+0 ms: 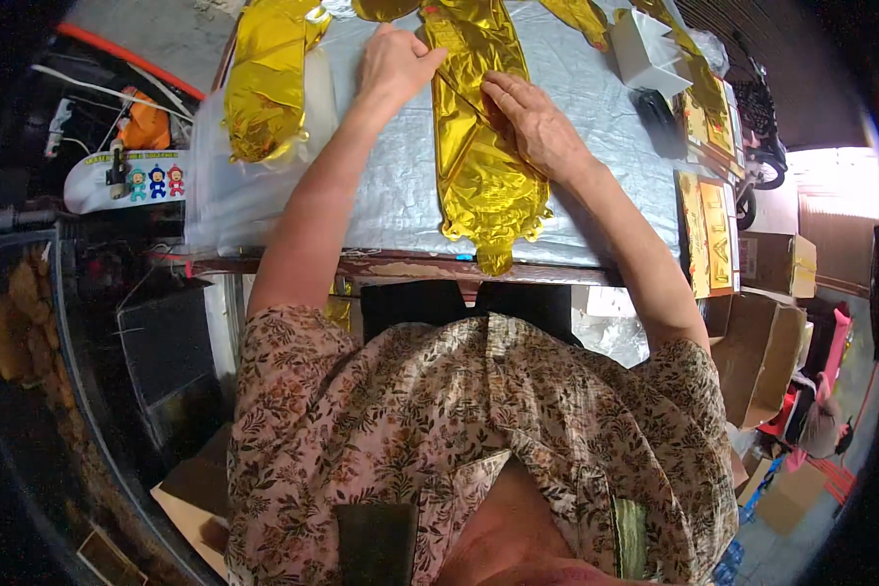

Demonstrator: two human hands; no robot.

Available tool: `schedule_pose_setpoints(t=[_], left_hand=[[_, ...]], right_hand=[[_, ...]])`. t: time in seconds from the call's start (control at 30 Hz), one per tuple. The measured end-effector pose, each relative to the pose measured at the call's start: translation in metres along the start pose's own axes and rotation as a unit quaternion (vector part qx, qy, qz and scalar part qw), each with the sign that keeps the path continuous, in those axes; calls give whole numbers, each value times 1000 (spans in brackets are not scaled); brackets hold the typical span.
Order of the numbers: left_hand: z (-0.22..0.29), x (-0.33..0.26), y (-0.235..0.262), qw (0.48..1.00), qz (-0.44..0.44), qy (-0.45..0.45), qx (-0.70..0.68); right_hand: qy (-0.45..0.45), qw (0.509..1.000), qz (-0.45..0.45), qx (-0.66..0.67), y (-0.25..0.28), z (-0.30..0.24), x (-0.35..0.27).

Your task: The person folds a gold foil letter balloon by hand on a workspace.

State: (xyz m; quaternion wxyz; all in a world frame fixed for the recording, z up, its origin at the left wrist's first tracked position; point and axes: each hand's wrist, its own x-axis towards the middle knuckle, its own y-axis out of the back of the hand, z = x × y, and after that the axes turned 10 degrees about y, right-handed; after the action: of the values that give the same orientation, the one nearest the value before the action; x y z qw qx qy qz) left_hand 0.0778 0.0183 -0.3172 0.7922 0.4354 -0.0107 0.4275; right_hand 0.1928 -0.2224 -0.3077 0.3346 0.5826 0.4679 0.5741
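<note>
A long, flat gold foil balloon (488, 176) lies lengthwise before me, wrinkled, with small tabs and a tail at its near end. My left hand (396, 66) is closed, its fingertips pinching at the balloon's left edge toward the far end. Lying across the right side of the foil, my right hand (539, 125) has its fingers stretched out and its palm side down. Another gold foil balloon (266, 83) rests to the left, on clear plastic sheeting (225, 200). More gold foil (576, 18) shows at the far right.
The table carries a silvery-blue cover (391, 195). At its right side are a white open box (645, 59), a dark object (654, 109) and flat printed packs (708, 230). Cardboard boxes (760, 356) stand beyond the right edge. A white printed board (127, 181) lies at left.
</note>
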Motion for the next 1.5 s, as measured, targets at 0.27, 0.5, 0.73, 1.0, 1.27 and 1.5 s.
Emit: schedule_pose_setpoints(t=[0.27, 0.5, 0.73, 1.0, 1.27, 1.5], left_hand=[[24, 7, 1, 991, -72, 109, -27], [28, 8, 11, 907, -178, 257, -283], [28, 7, 16, 848, -315, 274, -327], [8, 15, 8, 767, -380, 312, -413], [22, 6, 5, 795, -307, 305, -424], [37, 7, 8, 849, -266, 282, -360]], right_hand=[[-13, 1000, -2, 1, 0, 0, -3], [-39, 999, 12, 32, 0, -6, -2], [-35, 998, 23, 39, -1, -5, -3], [-47, 995, 55, 71, 2, -6, -2], [-57, 995, 41, 72, -3, -2, -5], [-31, 999, 23, 36, -9, 2, -4]])
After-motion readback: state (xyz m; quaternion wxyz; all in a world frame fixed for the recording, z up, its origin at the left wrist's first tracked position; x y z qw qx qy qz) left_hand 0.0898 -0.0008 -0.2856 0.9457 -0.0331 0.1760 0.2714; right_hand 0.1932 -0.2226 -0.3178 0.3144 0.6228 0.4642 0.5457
